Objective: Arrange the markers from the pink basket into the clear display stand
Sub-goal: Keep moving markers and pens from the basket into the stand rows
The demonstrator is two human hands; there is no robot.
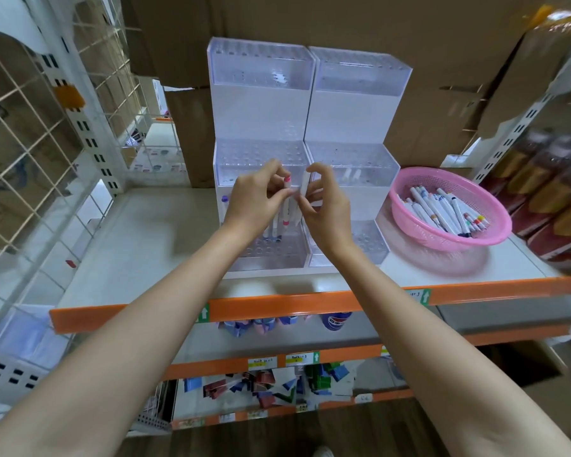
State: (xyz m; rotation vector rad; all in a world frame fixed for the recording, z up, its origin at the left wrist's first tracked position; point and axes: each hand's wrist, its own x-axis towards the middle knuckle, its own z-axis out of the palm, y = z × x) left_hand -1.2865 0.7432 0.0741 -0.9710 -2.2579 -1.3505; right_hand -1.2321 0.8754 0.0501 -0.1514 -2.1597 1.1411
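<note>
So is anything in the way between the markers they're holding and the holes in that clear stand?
Nothing visible is. The left hand and right hand hold markers directly in front of the clear display stand, and the open holes of its lowest tier lie just below them, uncovered.

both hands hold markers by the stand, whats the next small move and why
Probably lower the white marker pinched upright in the right hand into the stand: its holes mostly look empty, the left hand grips a bundle waiting, and the basket holds more.
</note>
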